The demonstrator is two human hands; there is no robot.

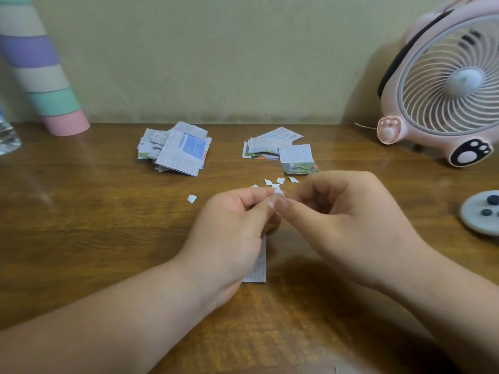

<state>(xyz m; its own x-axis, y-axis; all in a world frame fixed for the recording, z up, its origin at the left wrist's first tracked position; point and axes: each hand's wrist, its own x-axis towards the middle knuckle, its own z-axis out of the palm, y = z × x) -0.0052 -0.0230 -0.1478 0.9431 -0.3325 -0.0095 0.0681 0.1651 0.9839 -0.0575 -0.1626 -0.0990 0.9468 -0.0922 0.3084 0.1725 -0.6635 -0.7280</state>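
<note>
My left hand (232, 233) and my right hand (348, 225) meet over the middle of the wooden table (94, 225). Both pinch the top end of a narrow printed paper strip (258, 265), which hangs down between my palms. A small white bit of that strip (278, 193) shows above my fingertips. Several tiny torn scraps (279, 181) lie just beyond my fingers, and one more scrap (192, 198) lies to the left. Farther back rest two piles of torn printed paper: a left pile (175, 151) and a right pile (280, 149).
A pink desk fan (445, 85) with paw-shaped feet stands at the back right. A grey round disc with dark buttons (480, 213) lies at the right edge. A pastel-striped tube (40, 68) leans at the back left, beside a clear plastic bottle (6, 136).
</note>
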